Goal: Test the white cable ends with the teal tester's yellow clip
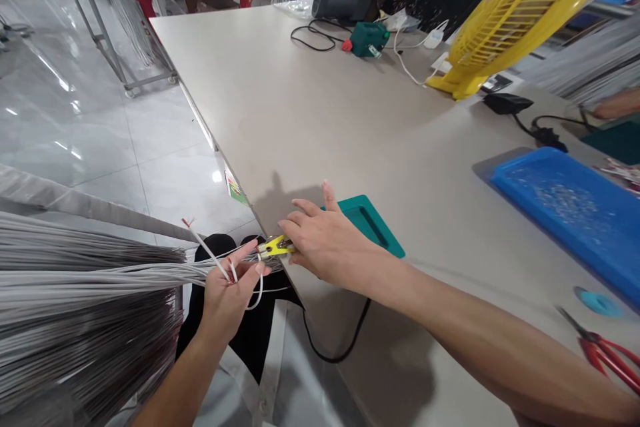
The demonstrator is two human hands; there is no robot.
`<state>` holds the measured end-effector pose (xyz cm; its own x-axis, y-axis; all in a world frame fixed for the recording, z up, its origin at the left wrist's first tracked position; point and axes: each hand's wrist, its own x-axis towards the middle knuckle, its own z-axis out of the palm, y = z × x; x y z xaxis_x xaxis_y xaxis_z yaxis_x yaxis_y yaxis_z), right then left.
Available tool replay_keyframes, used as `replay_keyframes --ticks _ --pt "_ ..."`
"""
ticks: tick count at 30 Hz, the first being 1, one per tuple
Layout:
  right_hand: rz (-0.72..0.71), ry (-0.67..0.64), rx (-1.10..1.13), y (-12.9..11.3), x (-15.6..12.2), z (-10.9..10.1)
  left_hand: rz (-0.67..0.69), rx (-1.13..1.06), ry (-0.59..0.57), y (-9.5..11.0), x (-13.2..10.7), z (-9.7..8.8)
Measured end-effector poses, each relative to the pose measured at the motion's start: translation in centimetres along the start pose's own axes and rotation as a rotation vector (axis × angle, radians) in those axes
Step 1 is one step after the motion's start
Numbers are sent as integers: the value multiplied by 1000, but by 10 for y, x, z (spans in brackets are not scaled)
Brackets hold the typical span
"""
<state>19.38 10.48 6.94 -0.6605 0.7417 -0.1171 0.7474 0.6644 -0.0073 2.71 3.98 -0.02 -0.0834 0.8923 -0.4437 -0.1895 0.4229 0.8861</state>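
My left hand (227, 293) is closed at the table's left edge, pinching a thin white wire (260, 290) between thumb and forefinger. Another white wire (207, 245) with a bare copper end sticks up from this hand. The pinched wire's tip meets the jaws of a yellow clamp-like tool (275, 247). Over the tool's rear lies my right hand (330, 240), thumb and forefinger around it and the other fingers raised. The tool's back part is hidden under the palm. Beside and behind the right hand, a green tray-like base (373, 223) shows on the table.
Long bundles of white wire (90, 280) hang at the left. On the table (260, 93) are a yellow fan (510, 20), a blue tray (565, 207) with small clear bits, red-handled scissors (600, 347), a blue tape roll (597, 301) and a green motor-like device (369, 39). A black cable (330, 359) loops near the edge.
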Motion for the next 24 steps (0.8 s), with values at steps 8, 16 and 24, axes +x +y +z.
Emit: replay_keyframes --ticks 8,16,24 --pt "28 66 46 0 -3 8 9 41 33 3 -5 -3" --pt "-67 150 147 -4 -5 2 54 -37 19 4 -13 -18" --pt "-45 361 814 -53 -10 15 65 -161 8 10 -32 -26"
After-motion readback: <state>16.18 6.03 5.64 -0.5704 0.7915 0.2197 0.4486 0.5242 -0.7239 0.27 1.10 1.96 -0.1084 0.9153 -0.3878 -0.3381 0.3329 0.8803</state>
